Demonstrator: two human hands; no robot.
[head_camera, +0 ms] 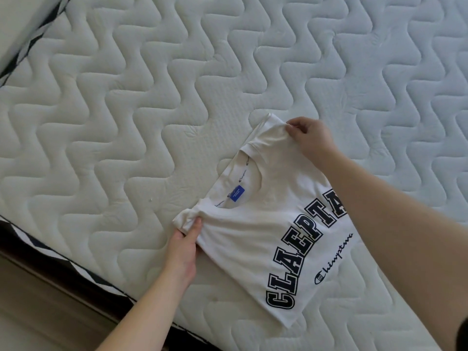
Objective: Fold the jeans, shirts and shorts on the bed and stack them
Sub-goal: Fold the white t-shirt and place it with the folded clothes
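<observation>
Both hands pinch a white T-shirt (273, 224) on the mattress (126, 110).
Left hand (183, 252) holds one shoulder near the mattress's near edge; right hand (310, 138) holds the other.

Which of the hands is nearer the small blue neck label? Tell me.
Left. The left hand pinches the shoulder just below the small blue neck label of the white printed T-shirt; the right hand grips the far shoulder.

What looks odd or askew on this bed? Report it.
Nothing damaged or spilled. The white T-shirt lies diagonally on the quilted mattress, its shoulders bunched where the left hand and right hand pinch them.
</observation>
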